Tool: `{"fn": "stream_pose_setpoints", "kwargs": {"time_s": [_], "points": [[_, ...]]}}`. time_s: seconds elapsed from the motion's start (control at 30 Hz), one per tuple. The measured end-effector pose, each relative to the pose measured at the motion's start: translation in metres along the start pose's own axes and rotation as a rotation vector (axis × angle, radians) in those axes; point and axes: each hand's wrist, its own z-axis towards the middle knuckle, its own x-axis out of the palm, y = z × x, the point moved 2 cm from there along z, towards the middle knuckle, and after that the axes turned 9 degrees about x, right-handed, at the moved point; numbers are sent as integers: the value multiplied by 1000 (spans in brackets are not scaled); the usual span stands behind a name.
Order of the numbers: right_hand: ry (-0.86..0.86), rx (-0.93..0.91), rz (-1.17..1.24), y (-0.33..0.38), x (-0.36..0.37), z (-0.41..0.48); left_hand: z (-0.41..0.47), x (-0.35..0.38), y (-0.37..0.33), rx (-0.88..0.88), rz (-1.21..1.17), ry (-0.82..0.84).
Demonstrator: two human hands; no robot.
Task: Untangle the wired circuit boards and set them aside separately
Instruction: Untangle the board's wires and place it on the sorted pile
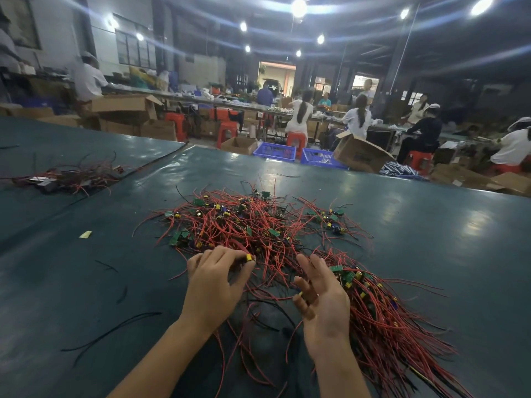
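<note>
On green table [431, 225], tangled circuit boards [244, 222]

Factory floor, seated workers [300, 116] at long benches, cardboard boxes [126, 106]

I see a dark green desk [86, 282] with a small yellow scrap [85, 234] lying on its left side. Past its far edge sit two blue crates [274, 150] beside an open cardboard box [359, 155]. Farther back are red stools [227, 133] and seated workers [300, 116].
</note>
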Motion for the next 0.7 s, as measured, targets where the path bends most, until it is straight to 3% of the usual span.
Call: {"fn": "stream_pose_setpoints", "kwargs": {"time_s": [0.07,0.2,0.27,0.4,0.7], "points": [[19,-25,-98,-2,3,0,2,-2,-12,101,-104,-7],[77,-203,-332,-7,12,-5,-2,1,-28,351,-151,119],[120,-207,-371,-9,15,-7,-4,3,-30,409,-172,181],[65,-182,-394,-13,11,-1,-5,2,-29,386,-141,236],[-171,-198,-199,-11,-2,8,-2,-2,-26,230,-79,120]]}}
